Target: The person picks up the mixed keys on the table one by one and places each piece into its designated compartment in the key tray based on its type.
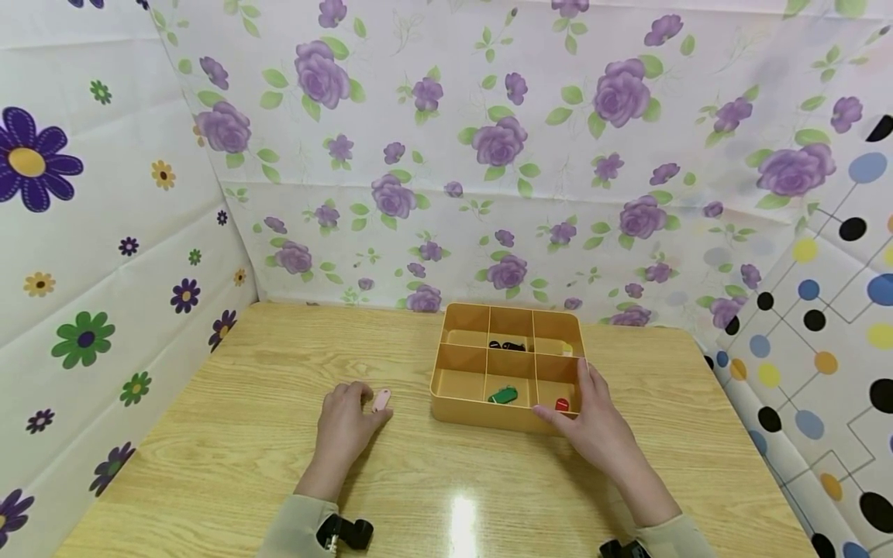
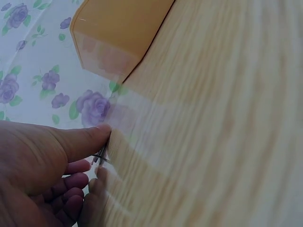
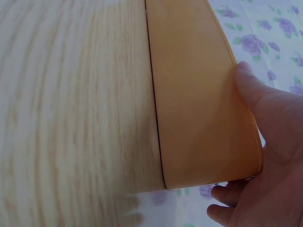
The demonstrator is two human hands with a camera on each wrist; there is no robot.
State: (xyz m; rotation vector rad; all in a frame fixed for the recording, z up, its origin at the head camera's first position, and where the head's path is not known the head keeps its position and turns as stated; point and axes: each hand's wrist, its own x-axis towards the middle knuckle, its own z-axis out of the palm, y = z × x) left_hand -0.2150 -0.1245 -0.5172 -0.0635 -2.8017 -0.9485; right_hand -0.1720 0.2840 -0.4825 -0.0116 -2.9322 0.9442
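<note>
A pink key tag (image 1: 381,400) with a small metal ring (image 2: 100,155) is pinched between the thumb and fingers of my left hand (image 1: 346,422), low over the table left of the box. My right hand (image 1: 601,422) grips the front right corner of the orange compartment box (image 1: 488,415), its thumb on the front rim and its fingers along the right side. Inside the box, a green tag (image 1: 504,395) lies in the front middle compartment and a red tag (image 1: 561,404) in the front right. Black tags (image 1: 512,346) lie in the back middle, a yellow one (image 1: 567,349) in the back right.
The box stands on a wood-grain table (image 1: 230,434), near its back edge. Behind the table hangs a cloth with purple roses (image 1: 498,143). Patterned cloths also stand at the left and right sides. Each wrist wears a small black camera (image 1: 345,533).
</note>
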